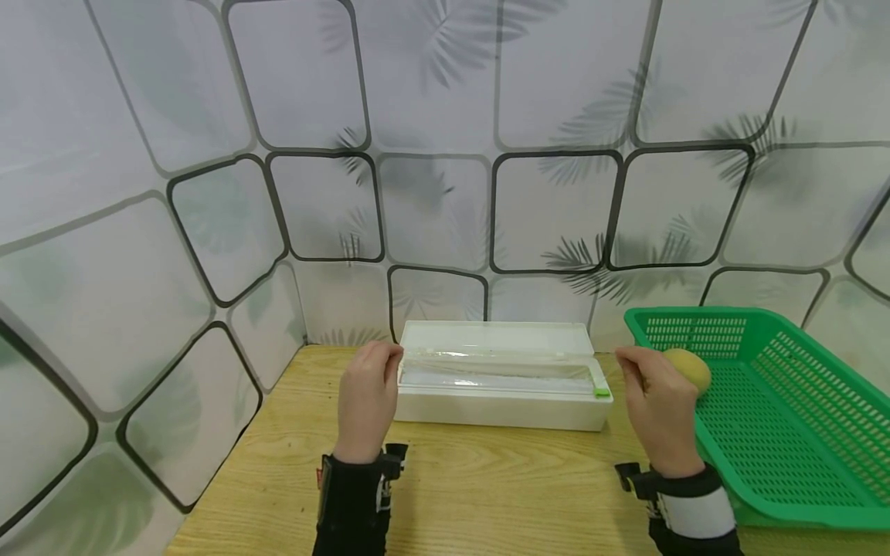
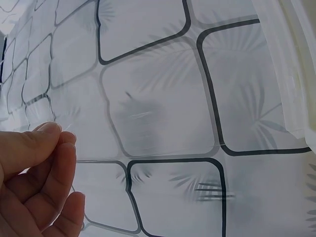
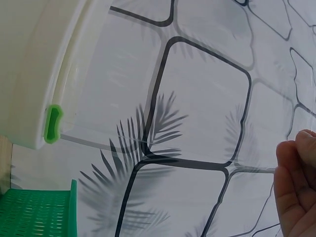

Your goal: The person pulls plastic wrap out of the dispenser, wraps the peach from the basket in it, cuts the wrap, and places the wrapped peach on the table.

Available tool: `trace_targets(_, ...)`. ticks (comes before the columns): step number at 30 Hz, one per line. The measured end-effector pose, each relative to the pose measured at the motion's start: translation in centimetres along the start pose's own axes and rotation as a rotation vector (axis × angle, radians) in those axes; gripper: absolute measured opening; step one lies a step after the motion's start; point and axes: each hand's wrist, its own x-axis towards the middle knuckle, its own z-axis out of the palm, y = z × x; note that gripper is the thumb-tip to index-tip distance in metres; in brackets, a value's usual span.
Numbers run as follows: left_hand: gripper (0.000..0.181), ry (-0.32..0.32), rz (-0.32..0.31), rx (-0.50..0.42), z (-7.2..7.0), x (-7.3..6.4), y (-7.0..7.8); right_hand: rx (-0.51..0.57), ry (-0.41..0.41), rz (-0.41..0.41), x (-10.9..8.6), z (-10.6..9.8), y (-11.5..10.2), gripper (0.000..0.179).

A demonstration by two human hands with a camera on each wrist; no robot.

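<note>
- Left hand (image 1: pixel 366 398), above the counter near its left edge: thumb and fingertips pinched together, grasping the clear film near one end; a dark sleeve and a strapped-on wrist device below.
- Plastic film (image 1: pixel 480 355): transparent, visible mainly by its glints; drawn between the two hands, over the box. The spread grip presumably serves to hold so thin a sheet flat and stop it clinging to itself.
- Box (image 1: pixel 494 411), white, long: near the counter's back edge, its length along that edge, its lid (image 1: pixel 494 337) tipped back, which seems meant to leave the film a free way out.
- Green clip (image 1: pixel 601 392), small: at the box's right front corner; likely a cutter, parked aside.
- Right hand (image 1: pixel 657 413): matching pinch on the film's other side, the fold of the fingers hiding how much is caught.
- Yellow ball (image 1: pixel 690 369), perhaps a fruit: partly behind the right hand, apparently inside the basket by its left wall.
- Green basket (image 1: pixel 799 432), plastic, slotted: to the right of the box, probably set aside for working room.
- Counter (image 1: pixel 487 494): yellowish wood grain; back edge against the wall.
- Wall covering (image 1: pixel 438 208): pale, slightly wrinkled, printed with rounded frames and grey leaves; continues round a corner at left.
</note>
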Motion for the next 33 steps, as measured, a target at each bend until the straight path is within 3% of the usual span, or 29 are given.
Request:
trace_targets(15,0.004,0.012,0.009,-0.017,-0.45,0.03,0.34,-0.045,-0.038,0.006,0.13,-0.52,0.17,0.014)
trace_targets(25,0.004,0.032,0.005,-0.020,-0.64,0.09,0.56,-0.007,0.053,-0.021,0.29,-0.43,-0.04,0.020)
trace_targets(33,0.005,0.048,0.015,-0.025,-0.80,0.10,0.64,-0.002,0.067,-0.032,0.28,-0.51,0.02,0.021)
